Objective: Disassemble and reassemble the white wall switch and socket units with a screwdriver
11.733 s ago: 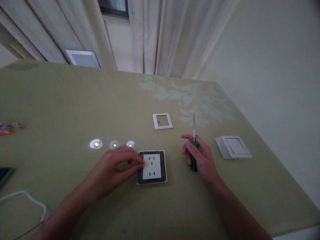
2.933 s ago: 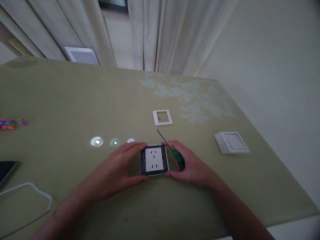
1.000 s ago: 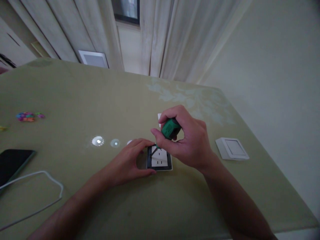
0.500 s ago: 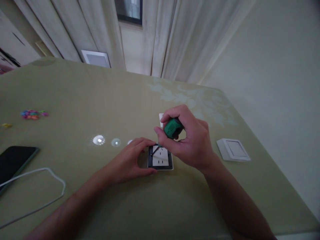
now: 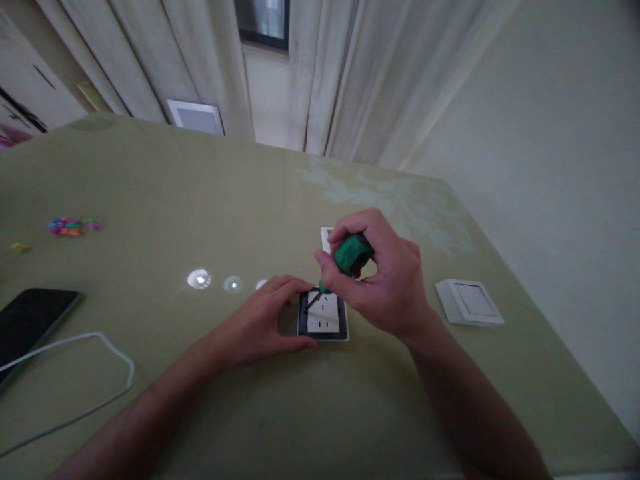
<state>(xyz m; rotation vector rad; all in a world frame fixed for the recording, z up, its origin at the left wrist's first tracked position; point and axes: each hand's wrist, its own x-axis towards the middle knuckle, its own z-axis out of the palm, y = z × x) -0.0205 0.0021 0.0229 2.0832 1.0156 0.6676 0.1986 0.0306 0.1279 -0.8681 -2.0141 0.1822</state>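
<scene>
A wall socket [image 5: 323,317] with a white centre and a dark frame lies face up on the table. My left hand [image 5: 273,317] holds its left side, thumb at the near corner and fingers at the far corner. In my right hand [image 5: 383,280] is a screwdriver [image 5: 351,255] with a green and black handle, my fingers closed round it. Its dark shaft slants down to the left, and the tip meets the left part of the socket's dark frame. Partly hidden behind my right hand is a white frame-like piece [image 5: 325,239].
A white switch [image 5: 471,302] lies to the right, near the wall. At the left are a dark phone [image 5: 35,323], a white cable [image 5: 107,340] and small colourful pieces [image 5: 70,227]. The green table [image 5: 200,187] reaches back to pale curtains [image 5: 205,53].
The whole view has shifted slightly, so things appear a little further right. Both hands keep their hold, and the screwdriver tip stays at the same part of the socket.
</scene>
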